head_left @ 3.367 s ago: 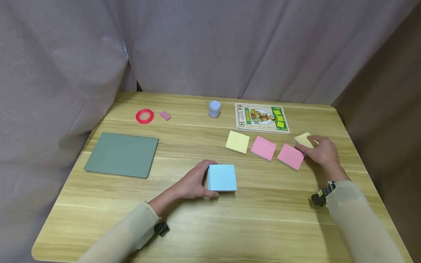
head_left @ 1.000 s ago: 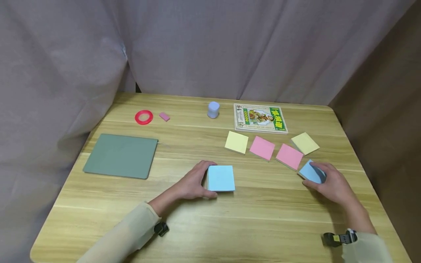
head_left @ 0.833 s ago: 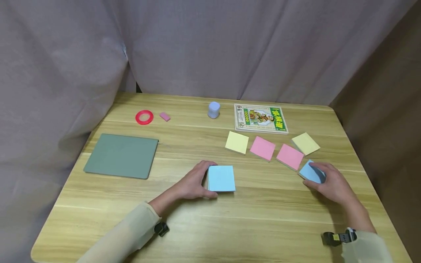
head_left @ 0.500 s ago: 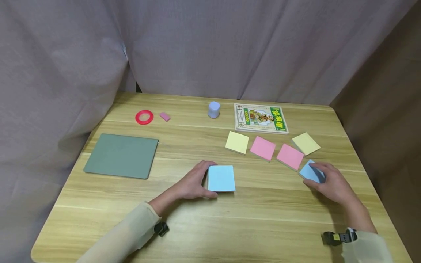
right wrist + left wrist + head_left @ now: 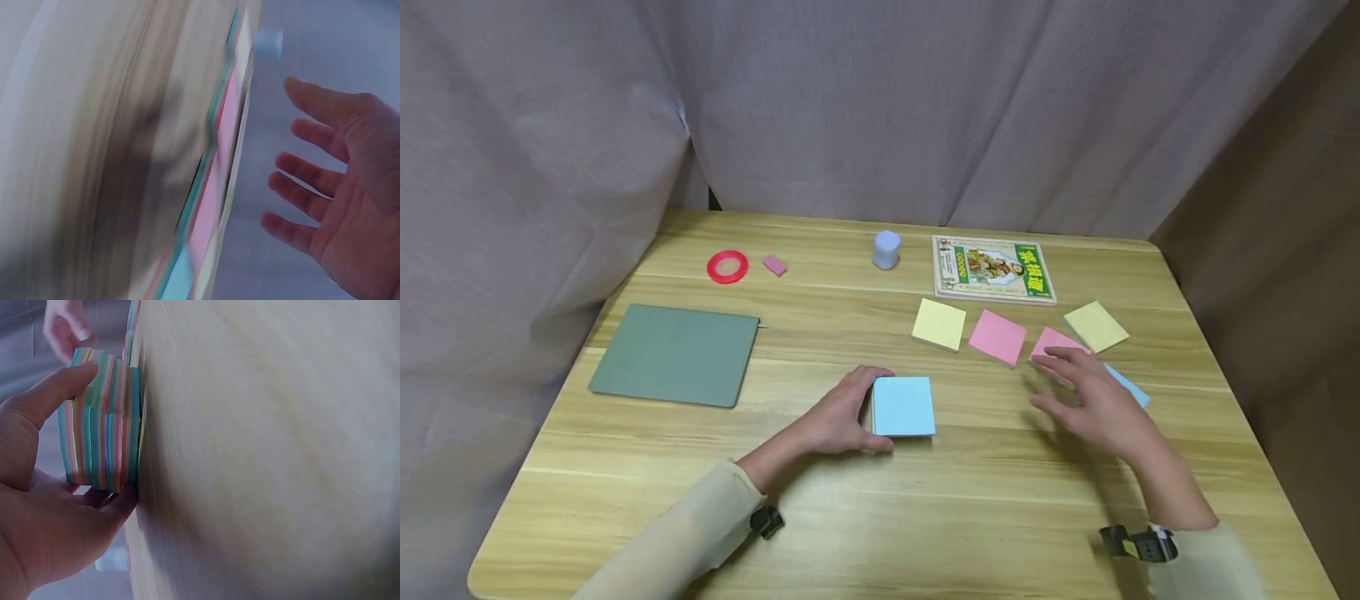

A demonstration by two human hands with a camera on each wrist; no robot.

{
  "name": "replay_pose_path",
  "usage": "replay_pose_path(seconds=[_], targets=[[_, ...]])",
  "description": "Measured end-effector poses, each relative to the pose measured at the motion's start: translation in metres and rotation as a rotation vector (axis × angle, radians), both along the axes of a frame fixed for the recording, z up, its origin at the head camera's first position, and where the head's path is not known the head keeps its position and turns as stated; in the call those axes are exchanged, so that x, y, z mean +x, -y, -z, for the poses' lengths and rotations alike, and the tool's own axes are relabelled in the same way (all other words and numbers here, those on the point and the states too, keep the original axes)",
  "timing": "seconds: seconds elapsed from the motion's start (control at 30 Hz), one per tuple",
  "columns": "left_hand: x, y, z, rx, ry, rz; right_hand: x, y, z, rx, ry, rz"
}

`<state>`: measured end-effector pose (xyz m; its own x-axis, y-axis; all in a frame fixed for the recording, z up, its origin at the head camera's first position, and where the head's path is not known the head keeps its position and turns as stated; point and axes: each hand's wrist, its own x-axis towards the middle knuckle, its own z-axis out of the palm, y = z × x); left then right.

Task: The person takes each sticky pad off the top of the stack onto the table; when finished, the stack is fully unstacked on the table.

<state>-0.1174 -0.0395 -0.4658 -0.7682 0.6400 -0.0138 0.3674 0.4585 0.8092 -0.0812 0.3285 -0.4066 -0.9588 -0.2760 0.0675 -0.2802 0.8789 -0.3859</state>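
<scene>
My left hand (image 5: 842, 417) grips a stack of sticky note pads (image 5: 904, 407) with a light blue top, thumb and fingers on opposite sides. In the left wrist view, the stack's striped edges (image 5: 103, 425) show several pads, slightly out of line. My right hand (image 5: 1101, 400) hovers above the table with fingers apart and nothing in them. It partly covers a blue pad (image 5: 1127, 385) and a pink pad (image 5: 1051, 339). Another pink pad (image 5: 997, 337), a yellow pad (image 5: 939, 324) and a second yellow pad (image 5: 1097, 326) lie beside these.
Behind the pads lies an illustrated book (image 5: 994, 269). A small pale lavender container (image 5: 887, 250), a pink eraser-like block (image 5: 774, 265) and a red tape roll (image 5: 711, 267) stand along the back. A green notebook (image 5: 675, 354) is at the left. Grey curtain (image 5: 850, 108) hangs behind the table.
My right hand went from the yellow pad to the blue pad, which now lies near the row's right end. It has since let go and moved left. My left hand has stayed put.
</scene>
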Motion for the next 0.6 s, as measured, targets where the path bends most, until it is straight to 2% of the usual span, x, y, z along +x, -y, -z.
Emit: replay_pose_path(seconds=[0.1,0.33,0.47,0.6], targets=[[0.0,0.0,0.0,-0.001,0.001,0.0,0.0,0.037,-0.001,-0.004,-0.006,-0.111],[-0.001,0.0,0.0,-0.013,0.019,-0.006,-0.001,0.115,0.005,-0.048,0.053,-0.322],[-0.002,0.0,0.001,-0.019,0.008,-0.002,-0.005,0.136,0.014,-0.072,0.062,-0.408],[-0.001,0.001,0.0,-0.024,-0.001,0.0,-0.009,0.145,0.021,-0.072,0.062,-0.448]])
